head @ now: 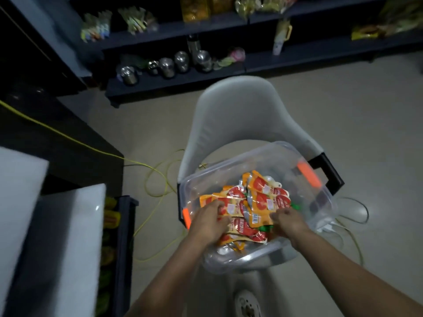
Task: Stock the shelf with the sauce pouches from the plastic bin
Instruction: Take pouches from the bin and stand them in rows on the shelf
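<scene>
Reaching into the clear plastic bin (304, 161) on a grey chair (240, 115), my left hand (209, 221) grasping sauce pouches (263, 197), my right hand (288, 219) fingers down among them, its grip unclear.

Both bare forearms reach forward and down from the bottom edge, converging a little toward the middle. Left hand (209, 221) palm-down, back of hand up, fingers curled down and inward, grip looks closed, though the fingertips are hidden. Right hand (289, 219) also palm-down, wrist roughly straight, fingers bent and pointing forward-left; can't tell if that grip is closed. Hands near each other, not touching.
</scene>
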`<state>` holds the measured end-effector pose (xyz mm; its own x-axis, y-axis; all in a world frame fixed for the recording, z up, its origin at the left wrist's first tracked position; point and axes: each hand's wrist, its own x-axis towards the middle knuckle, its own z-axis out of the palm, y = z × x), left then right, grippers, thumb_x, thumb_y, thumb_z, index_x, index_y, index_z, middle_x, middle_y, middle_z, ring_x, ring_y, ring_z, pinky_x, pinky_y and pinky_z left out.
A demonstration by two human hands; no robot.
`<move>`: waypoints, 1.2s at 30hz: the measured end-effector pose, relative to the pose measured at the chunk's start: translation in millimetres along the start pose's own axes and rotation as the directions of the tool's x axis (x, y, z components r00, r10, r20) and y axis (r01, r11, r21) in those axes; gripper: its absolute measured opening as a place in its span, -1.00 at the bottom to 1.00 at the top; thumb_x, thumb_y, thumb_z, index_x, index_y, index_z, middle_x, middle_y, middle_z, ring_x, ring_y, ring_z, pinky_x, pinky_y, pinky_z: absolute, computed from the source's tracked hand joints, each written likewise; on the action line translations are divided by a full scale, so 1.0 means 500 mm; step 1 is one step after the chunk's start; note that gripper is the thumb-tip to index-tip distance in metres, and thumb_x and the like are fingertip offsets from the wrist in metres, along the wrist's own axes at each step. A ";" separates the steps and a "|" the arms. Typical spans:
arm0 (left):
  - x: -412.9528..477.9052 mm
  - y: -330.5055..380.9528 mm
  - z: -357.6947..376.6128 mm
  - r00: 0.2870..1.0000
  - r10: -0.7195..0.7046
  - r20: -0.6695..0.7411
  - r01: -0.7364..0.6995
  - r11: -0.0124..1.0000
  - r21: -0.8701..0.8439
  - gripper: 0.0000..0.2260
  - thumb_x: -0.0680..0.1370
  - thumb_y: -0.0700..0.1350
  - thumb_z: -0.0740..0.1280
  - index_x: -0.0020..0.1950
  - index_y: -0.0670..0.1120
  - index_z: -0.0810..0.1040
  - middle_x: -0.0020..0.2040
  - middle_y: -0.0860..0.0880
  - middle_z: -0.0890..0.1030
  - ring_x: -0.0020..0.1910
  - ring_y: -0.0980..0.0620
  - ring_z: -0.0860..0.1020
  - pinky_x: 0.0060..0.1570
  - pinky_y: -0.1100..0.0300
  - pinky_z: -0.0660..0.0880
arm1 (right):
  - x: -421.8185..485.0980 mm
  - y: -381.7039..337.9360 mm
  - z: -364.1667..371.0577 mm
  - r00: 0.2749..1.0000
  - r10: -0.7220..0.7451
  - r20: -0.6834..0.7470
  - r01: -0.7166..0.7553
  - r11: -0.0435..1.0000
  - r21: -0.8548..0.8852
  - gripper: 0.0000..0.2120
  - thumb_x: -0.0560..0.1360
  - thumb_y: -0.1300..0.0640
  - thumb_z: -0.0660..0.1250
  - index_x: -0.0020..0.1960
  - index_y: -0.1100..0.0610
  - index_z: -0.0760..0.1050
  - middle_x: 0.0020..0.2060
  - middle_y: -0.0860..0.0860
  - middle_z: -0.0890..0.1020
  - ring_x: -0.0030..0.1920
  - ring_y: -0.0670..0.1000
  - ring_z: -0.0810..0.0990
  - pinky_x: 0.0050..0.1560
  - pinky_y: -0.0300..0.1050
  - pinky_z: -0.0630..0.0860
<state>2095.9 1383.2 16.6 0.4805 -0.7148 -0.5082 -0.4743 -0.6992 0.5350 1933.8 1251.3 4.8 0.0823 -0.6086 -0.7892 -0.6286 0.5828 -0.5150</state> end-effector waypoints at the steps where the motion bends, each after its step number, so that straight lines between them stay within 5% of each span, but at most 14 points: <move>1: 0.029 -0.004 0.012 1.000 -0.013 0.008 0.013 1.000 0.028 -0.63 0.52 0.00 0.36 0.32 -0.02 0.48 0.24 -0.01 0.58 0.23 -0.03 0.53 0.24 0.13 0.43 | 0.017 -0.007 0.001 0.997 0.079 0.013 -0.080 0.994 0.078 -0.87 0.50 0.29 0.34 -0.18 0.18 0.42 -0.11 0.22 0.58 -0.17 0.20 0.57 -0.07 0.16 0.59; 5: 0.131 -0.022 0.065 0.999 0.015 0.041 -0.021 0.988 0.150 -0.56 0.55 0.04 0.30 0.42 0.00 0.38 0.40 -0.03 0.45 0.36 -0.03 0.42 0.36 0.03 0.36 | 0.090 -0.017 0.018 0.948 0.285 0.141 -0.311 0.926 0.215 -0.90 0.54 0.20 0.29 -0.09 0.17 0.37 -0.17 0.12 0.55 -0.20 0.14 0.56 0.03 0.18 0.54; 8: 0.188 -0.027 0.094 0.996 0.067 0.064 -0.083 0.954 0.288 -0.51 0.60 0.01 0.25 0.51 -0.04 0.25 0.50 -0.05 0.32 0.47 -0.04 0.29 0.45 0.05 0.21 | 0.124 -0.003 0.037 0.917 0.361 0.171 -0.391 0.901 0.190 -0.91 0.53 0.19 0.28 -0.04 0.21 0.41 -0.11 0.17 0.59 -0.16 0.19 0.56 -0.11 0.13 0.50; 10: 0.216 -0.034 0.109 0.991 0.092 0.102 -0.126 0.906 0.403 -0.49 0.61 0.03 0.23 0.52 -0.05 0.22 0.51 -0.06 0.30 0.49 -0.05 0.26 0.47 0.02 0.13 | 0.140 0.001 0.052 0.915 0.384 0.122 -0.401 0.899 0.174 -0.88 0.52 0.21 0.29 0.01 0.22 0.41 -0.11 0.17 0.59 -0.18 0.17 0.55 -0.21 0.05 0.49; 15: 0.254 -0.044 0.136 0.979 0.126 0.161 -0.202 0.707 0.678 -0.35 0.53 0.18 0.31 0.52 -0.05 0.21 0.46 -0.10 0.33 0.46 -0.12 0.26 0.48 -0.08 0.10 | 0.197 0.014 0.087 0.918 0.363 -0.162 -0.340 0.928 0.151 -0.40 0.42 0.10 0.39 0.38 0.28 0.31 0.24 0.23 0.48 0.21 0.28 0.50 0.21 0.13 0.49; 18: 0.266 -0.032 0.130 0.977 0.154 0.145 -0.211 0.659 0.722 -0.29 0.43 0.28 0.38 0.45 -0.06 0.29 0.38 -0.11 0.41 0.38 -0.12 0.35 0.35 -0.01 0.24 | 0.209 0.028 0.089 0.890 0.390 -0.236 -0.308 0.896 0.320 -0.33 0.45 0.18 0.44 0.43 0.31 0.18 0.35 0.25 0.39 0.34 0.25 0.40 0.28 0.08 0.39; 24: 0.274 -0.020 0.101 0.944 -0.114 0.309 -0.070 0.846 0.528 -0.35 0.32 0.26 0.50 0.28 -0.05 0.48 0.23 -0.07 0.57 0.21 -0.11 0.53 0.11 0.03 0.47 | 0.225 0.043 0.091 0.859 0.444 -0.254 -0.250 0.798 0.548 -0.19 0.26 0.14 0.57 0.38 0.19 0.25 0.27 0.23 0.48 0.20 0.32 0.51 0.13 0.34 0.48; 29: 0.243 -0.031 0.085 0.925 -0.222 0.308 0.118 0.939 0.322 -0.33 0.31 0.17 0.55 0.32 -0.10 0.49 0.24 -0.07 0.58 0.18 -0.10 0.55 0.15 0.03 0.52 | 0.216 0.052 0.090 0.865 0.438 -0.244 -0.220 0.769 0.601 -0.50 0.28 0.18 0.47 0.15 0.19 0.36 0.00 0.14 0.57 -0.08 0.19 0.58 -0.05 0.30 0.56; 33: 0.209 -0.049 0.066 0.930 -0.252 0.268 0.285 0.954 -0.090 -0.59 0.34 0.05 0.56 0.12 -0.05 0.61 0.09 -0.07 0.67 0.05 -0.10 0.63 0.14 0.03 0.55 | 0.215 0.066 0.087 0.892 0.366 -0.266 -0.130 0.770 0.625 -0.38 0.20 0.22 0.42 0.24 0.21 0.37 0.05 0.20 0.59 -0.06 0.20 0.63 -0.06 0.34 0.56; 36: 0.169 -0.047 0.048 0.943 -0.265 0.203 0.327 0.853 -0.406 -0.79 0.34 -0.06 0.58 -0.11 0.00 0.61 -0.01 -0.08 0.71 -0.04 -0.11 0.66 0.12 -0.03 0.58 | 0.158 0.047 0.085 0.927 0.253 -0.278 -0.057 0.827 0.560 -0.46 0.28 0.33 0.33 0.27 0.28 0.39 0.09 0.26 0.60 -0.16 0.16 0.62 -0.28 0.04 0.64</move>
<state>2129.9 1339.0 -55.4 0.4283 -0.4921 -0.7579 0.0520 -0.8239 0.5643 1958.5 1239.8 -83.7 -0.2979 -0.5666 -0.7682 -0.0912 0.8180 -0.5679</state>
